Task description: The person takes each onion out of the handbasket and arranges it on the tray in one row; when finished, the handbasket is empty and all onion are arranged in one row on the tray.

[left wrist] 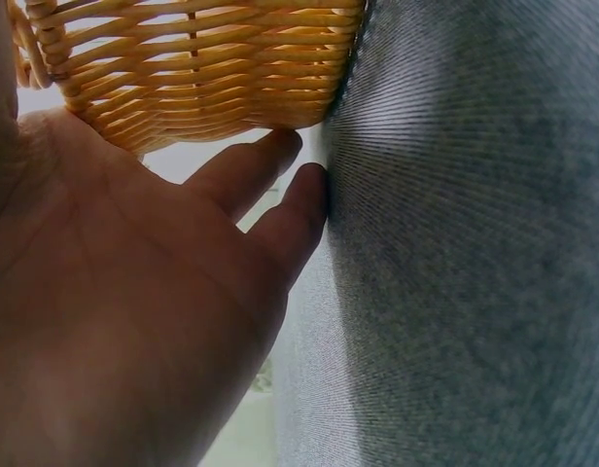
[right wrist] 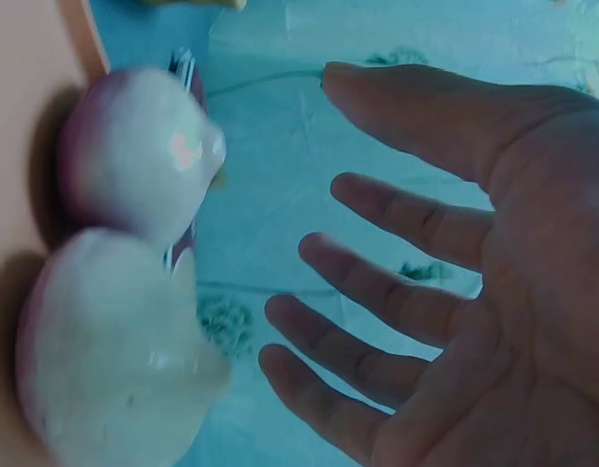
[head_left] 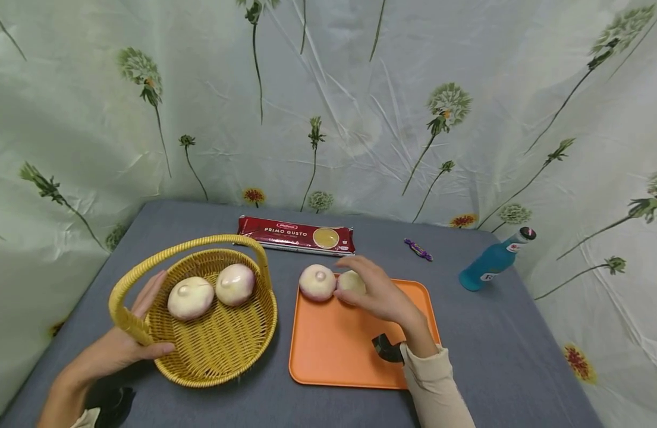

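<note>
Two white-and-purple turnips, a left one (head_left: 191, 298) and a right one (head_left: 235, 285), lie in the yellow wicker basket (head_left: 221, 356). My left hand (head_left: 119, 342) is at the basket's left side, thumb at the rim and fingers outside behind the handle; in the left wrist view two extended fingers (left wrist: 290, 219) reach its underside. On the orange tray (head_left: 333, 351), two more turnips sit side by side at the back edge, one (head_left: 317, 283) uncovered, the other (head_left: 351, 284) partly hidden by my right hand (head_left: 379, 291). The right wrist view shows that hand's fingers spread, apart from both turnips.
A red biscuit-like packet (head_left: 296, 235) lies at the back of the grey table (head_left: 483, 356). Right of it is a small purple wrapped candy (head_left: 418, 249). A blue bottle (head_left: 491, 264) stands at the right. A floral curtain (head_left: 360, 119) hangs behind the table.
</note>
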### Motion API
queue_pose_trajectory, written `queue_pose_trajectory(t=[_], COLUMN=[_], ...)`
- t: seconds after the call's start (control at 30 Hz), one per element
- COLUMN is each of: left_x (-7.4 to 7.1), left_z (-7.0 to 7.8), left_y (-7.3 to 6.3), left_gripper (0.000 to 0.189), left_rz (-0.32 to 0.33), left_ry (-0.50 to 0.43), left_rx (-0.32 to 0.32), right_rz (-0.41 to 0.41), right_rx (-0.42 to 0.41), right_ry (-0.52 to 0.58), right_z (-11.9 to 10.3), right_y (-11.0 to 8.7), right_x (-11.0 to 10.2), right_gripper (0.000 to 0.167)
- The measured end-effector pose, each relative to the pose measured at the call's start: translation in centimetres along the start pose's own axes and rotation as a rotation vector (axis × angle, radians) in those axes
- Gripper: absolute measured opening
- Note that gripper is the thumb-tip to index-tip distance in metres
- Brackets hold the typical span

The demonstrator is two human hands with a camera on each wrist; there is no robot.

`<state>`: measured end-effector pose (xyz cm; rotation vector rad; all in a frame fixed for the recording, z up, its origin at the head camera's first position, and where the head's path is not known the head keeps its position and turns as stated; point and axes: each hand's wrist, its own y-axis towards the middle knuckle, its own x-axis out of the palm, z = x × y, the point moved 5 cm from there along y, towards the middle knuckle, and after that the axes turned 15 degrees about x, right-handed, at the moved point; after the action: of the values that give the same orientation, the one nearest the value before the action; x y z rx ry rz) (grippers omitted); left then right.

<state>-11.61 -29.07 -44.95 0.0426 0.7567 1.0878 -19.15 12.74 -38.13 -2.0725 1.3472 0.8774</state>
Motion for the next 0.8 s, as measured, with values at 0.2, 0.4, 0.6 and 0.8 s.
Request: queue_pose_trajectory(t=[0.2,0.4,0.6,0.8], left_x=[0.0,0.0,0.0,0.0], left_z=[0.0,0.1,0.2,0.0], left_y=[0.1,0.2,0.2,0.0], left_gripper=[0.129,0.129,0.13,0.131], left_rz=[-0.005,-0.002,0.007,0.008], left_ry=[-0.001,0.009,0.01,0.032], left_rx=[-0.013,-0.007,0.003,0.007], right_rz=[-0.019,-0.038,-0.086,-0.153], right_rx=[-0.107,-0.172,-0.21,-0.27], right_ry=[-0.024,-0.033,-0.049,-0.077], right_z=[-2.3,-4.4,-6.1,-7.5], right_y=[-0.1,0.1,0.1,-0.2], right_x=[0.6,0.6,1.2,2.1], right_gripper=[0.047,0.045,0.041,0.04])
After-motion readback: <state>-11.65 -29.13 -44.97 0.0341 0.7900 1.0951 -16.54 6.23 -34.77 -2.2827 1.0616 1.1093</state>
